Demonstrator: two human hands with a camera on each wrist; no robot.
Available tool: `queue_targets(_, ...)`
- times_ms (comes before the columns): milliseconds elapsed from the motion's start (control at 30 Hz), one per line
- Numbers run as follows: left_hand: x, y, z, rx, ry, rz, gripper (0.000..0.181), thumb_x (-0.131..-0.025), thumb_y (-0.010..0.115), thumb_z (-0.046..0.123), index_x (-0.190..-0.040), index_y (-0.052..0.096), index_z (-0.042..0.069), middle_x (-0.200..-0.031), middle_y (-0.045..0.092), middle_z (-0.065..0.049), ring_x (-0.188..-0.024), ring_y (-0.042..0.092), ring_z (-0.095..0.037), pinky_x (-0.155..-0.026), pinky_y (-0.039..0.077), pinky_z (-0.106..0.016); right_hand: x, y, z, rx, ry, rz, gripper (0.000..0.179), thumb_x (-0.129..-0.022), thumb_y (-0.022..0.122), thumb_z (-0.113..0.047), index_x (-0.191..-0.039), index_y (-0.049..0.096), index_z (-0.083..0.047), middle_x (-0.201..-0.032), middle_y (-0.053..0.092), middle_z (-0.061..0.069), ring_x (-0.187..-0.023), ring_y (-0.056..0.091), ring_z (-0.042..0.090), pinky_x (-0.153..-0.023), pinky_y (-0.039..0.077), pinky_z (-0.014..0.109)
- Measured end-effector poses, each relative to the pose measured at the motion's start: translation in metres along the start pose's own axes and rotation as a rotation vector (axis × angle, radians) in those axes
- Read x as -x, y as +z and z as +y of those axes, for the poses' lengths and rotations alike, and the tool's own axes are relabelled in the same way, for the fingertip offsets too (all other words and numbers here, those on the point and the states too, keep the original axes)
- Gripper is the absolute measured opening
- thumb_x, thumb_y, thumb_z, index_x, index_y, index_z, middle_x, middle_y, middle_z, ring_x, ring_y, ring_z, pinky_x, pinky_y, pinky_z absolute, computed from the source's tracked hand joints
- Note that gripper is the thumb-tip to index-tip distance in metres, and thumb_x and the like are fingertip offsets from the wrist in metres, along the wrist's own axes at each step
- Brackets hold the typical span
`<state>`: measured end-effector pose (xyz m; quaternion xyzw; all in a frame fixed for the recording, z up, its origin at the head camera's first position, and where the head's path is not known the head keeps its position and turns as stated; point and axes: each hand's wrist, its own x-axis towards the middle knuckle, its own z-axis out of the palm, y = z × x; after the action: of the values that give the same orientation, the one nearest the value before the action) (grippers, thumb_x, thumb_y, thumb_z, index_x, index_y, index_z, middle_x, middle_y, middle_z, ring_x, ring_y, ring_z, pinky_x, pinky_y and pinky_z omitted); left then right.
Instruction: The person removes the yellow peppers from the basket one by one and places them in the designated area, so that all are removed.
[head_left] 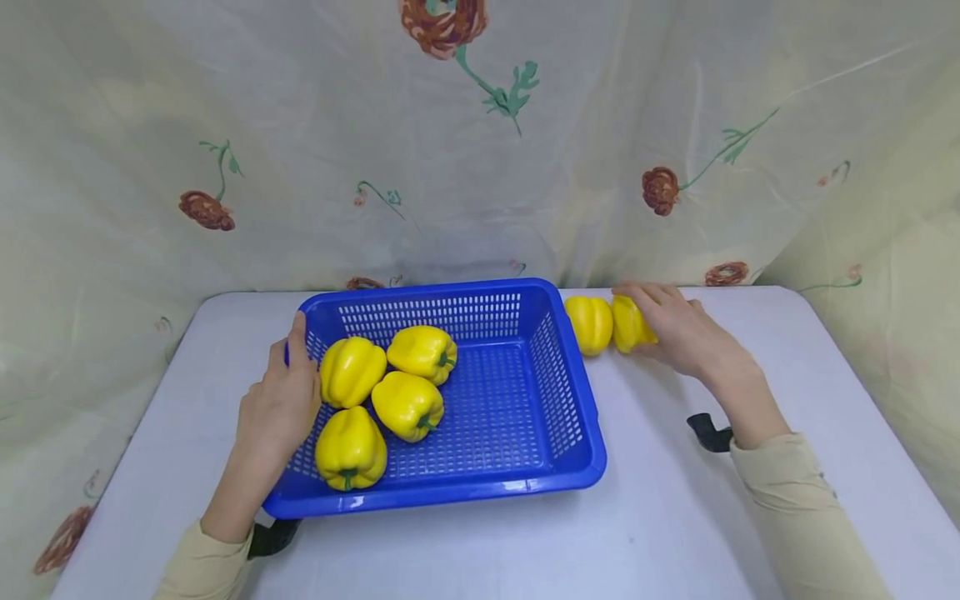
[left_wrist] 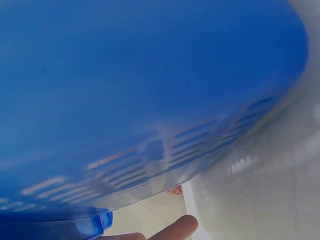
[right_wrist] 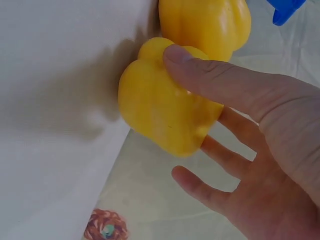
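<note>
A blue plastic basket [head_left: 517, 486] with slotted walls has several yellow bell peppers [head_left: 352, 371] in its left half. My left hand [head_left: 277, 408] grips the basket's left rim; in the left wrist view the blue wall [left_wrist: 150, 65] fills most of the picture, with fingertips [left_wrist: 177, 227] at the bottom. To the right of the basket, my right hand [head_left: 678, 333] holds a yellow bell pepper [right_wrist: 160, 100], thumb on one side and fingers behind it. Another yellow bell pepper [head_left: 589, 325] sits between that one and the basket's right wall.
A white-covered table [head_left: 660, 533] lies under everything. Behind its far edge hangs a pale curtain [head_left: 300, 150] with a flower print. Black straps [head_left: 708, 433] show at both wrists.
</note>
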<state>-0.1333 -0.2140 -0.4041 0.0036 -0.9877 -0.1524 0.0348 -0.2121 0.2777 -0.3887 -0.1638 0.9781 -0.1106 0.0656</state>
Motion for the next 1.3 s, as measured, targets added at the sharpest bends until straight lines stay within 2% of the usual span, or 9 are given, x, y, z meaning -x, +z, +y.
queue_targets(400,0.001,-0.002,0.000,0.002,0.007,0.007,0.074,-0.111,0.052,0.010,-0.171,0.011,-0.004,-0.147,0.049,-0.047,-0.046,0.051,-0.026,-0.040,0.049,-0.033,-0.004,0.003,-0.002,-0.003,0.032,-0.029,0.085,-0.090,0.086,-0.007,-0.161,0.040,-0.009,-0.166,0.041,0.028,-0.151,0.037,0.054,-0.118,0.029,0.085)
queue_targets(633,0.001,-0.001,0.000,-0.005,0.002,0.006,0.072,-0.112,0.050,0.011,-0.171,0.011,-0.003,-0.148,0.048,-0.047,-0.045,0.050,-0.025,-0.041,0.051,-0.034,-0.005,0.005,-0.003,-0.013,0.015,-0.005,0.089,-0.089,0.087,-0.006,-0.164,0.038,-0.012,-0.168,0.039,0.026,-0.153,0.036,0.053,-0.117,0.030,0.086)
queue_targets(933,-0.001,-0.002,0.001,0.000,0.012,0.018,0.073,-0.111,0.052,0.010,-0.171,0.012,-0.003,-0.148,0.049,-0.047,-0.045,0.050,-0.025,-0.040,0.049,-0.032,-0.004,0.006,-0.002,-0.017,-0.011,0.015,0.090,-0.089,0.087,-0.007,-0.165,0.038,-0.012,-0.168,0.039,0.027,-0.153,0.035,0.053,-0.115,0.031,0.086)
queue_targets(1167,0.000,-0.002,0.001,-0.005,-0.004,-0.002,0.073,-0.111,0.051,0.011,-0.171,0.011,-0.003,-0.148,0.048,-0.046,-0.047,0.053,-0.027,-0.044,0.056,-0.040,0.000,0.003,-0.005,-0.007,-0.007,0.035,0.092,-0.089,0.087,-0.008,-0.165,0.037,-0.012,-0.169,0.037,0.028,-0.153,0.033,0.054,-0.116,0.032,0.086)
queue_targets(1300,0.001,-0.001,0.001,-0.002,-0.001,-0.002,0.073,-0.112,0.050,0.012,-0.171,0.011,-0.003,-0.148,0.048,-0.046,-0.046,0.052,-0.026,-0.042,0.053,-0.035,0.005,-0.001,-0.012,0.020,-0.001,0.056,0.095,-0.088,0.088,-0.008,-0.167,0.035,-0.013,-0.170,0.035,0.028,-0.154,0.032,0.054,-0.117,0.033,0.084)
